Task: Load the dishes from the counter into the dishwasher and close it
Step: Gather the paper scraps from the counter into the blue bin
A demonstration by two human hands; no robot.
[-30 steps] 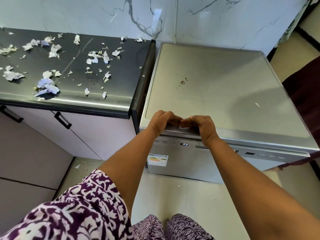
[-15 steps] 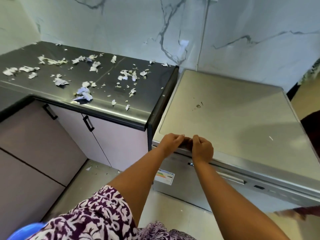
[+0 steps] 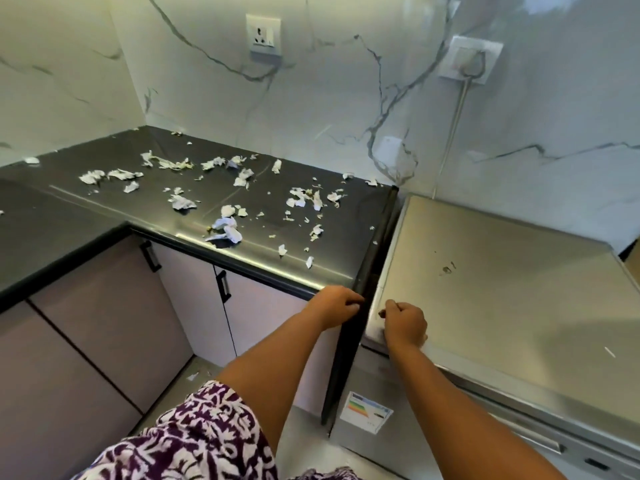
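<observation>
Nearest, at six o'clock, a purple-and-white patterned garment (image 3: 194,441), with both bare forearms reaching away from it toward the middle. A little farther, at five o'clock, the dishwasher (image 3: 502,306): door front (image 3: 374,375) upright and flush under the steel top, no gap showing, an energy label (image 3: 366,412) stuck near its left edge and a bar handle (image 3: 550,445) running off toward four o'clock. At dead centre, right hand (image 3: 405,323) resting on the front-left corner of that top, fingers curled tight together into a loose fist, nothing visible inside them. Just beside it toward nine o'clock, across the dark end panel (image 3: 349,358) of the counter, left hand (image 3: 337,304), fingers likewise curled and bunched, tips touching the counter's corner edge; impossible to tell whether gripping that edge or merely leaning on it. Lower down at eight o'clock, pale cabinet doors (image 3: 104,323) with black handles. Farther out, from ten to twelve o'clock, the dark counter (image 3: 86,216), strewn with torn paper scraps (image 3: 225,226) and bearing no plate, cup or pan anywhere in view. Farthest, at twelve and one o'clock, a marble wall (image 3: 346,98) with two sockets (image 3: 263,34), a cable (image 3: 453,133) dropping from the right one behind the machine. Reads as finished on both counts: no dishes left out, door shut. Cannot confirm the contents, nor a caught latch. At most, perhaps, a last press on the door to go.
</observation>
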